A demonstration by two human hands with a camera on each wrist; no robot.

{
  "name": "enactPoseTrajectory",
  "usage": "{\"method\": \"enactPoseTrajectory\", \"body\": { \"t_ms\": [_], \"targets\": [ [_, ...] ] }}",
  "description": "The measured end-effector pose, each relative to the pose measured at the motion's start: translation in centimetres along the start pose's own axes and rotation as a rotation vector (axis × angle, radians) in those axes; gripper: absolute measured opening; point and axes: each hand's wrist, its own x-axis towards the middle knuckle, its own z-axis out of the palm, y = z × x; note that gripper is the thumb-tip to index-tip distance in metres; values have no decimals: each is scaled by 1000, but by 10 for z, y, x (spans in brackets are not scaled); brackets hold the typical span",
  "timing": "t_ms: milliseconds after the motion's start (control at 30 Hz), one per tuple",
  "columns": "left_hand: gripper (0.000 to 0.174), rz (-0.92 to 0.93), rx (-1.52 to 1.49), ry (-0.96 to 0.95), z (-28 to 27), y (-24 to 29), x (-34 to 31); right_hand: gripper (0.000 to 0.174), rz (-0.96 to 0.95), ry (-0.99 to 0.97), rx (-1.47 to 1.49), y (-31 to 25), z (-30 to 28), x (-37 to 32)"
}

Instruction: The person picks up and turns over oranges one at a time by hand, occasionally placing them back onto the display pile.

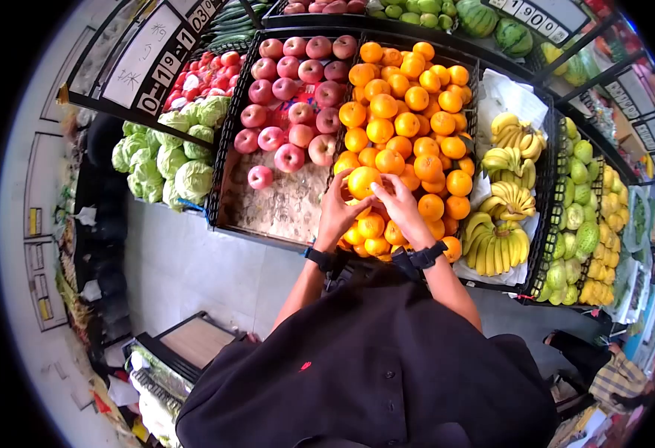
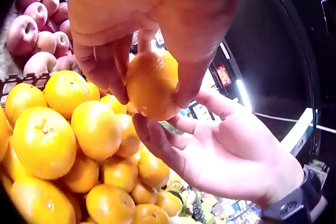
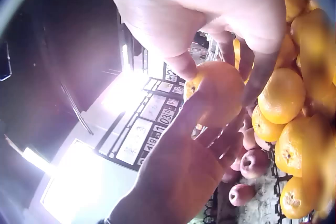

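Observation:
Held between both hands above the orange pile is one orange (image 1: 363, 182) (image 2: 153, 85) (image 3: 218, 92). On its left side the left hand (image 1: 336, 212) (image 2: 152, 14) (image 3: 176, 169) grips it, thumb and fingers on opposite sides in the left wrist view. The right hand (image 1: 403, 209) (image 2: 228, 153) (image 3: 210, 11) has its thumb against the peel and its fingers bent around the other side. Piled oranges (image 1: 406, 123) (image 2: 44, 142) (image 3: 282, 95) lie just below and beyond the hands. The hands hide parts of the held fruit.
Red apples (image 1: 301, 113) sit in a crate left of the oranges, with cabbages (image 1: 193, 179) farther left. Bananas (image 1: 495, 245) lie on white paper to the right, beside green fruit (image 1: 581, 179). A price sign (image 1: 144, 63) overhangs the upper left.

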Motion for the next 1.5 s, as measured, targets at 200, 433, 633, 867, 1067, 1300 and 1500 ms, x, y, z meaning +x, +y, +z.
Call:
{"method": "enactPoseTrajectory", "body": {
  "t_ms": [200,433,633,867,1067,1300,1500],
  "targets": [
    [67,212,225,-15,-43,-51,90,41,-471,218,-671,10,43,74],
    [52,282,429,-157,-40,-95,153,41,-473,352,-1074,29,51,112],
    [49,97,292,-228,-42,-85,162,45,-437,374,-1159,15,68,99],
    [51,228,408,-248,-33,-91,174,47,-434,282,-1088,10,62,80],
    [57,151,390,-273,-32,-71,170,38,-501,331,-843,-8,14,18],
    [58,143,712,-210,-20,-47,147,36,-433,376,-754,8,-71,-36],
    [58,57,348,-268,-19,-72,126,33,-395,350,-643,16,-157,-71]
  ]
}}
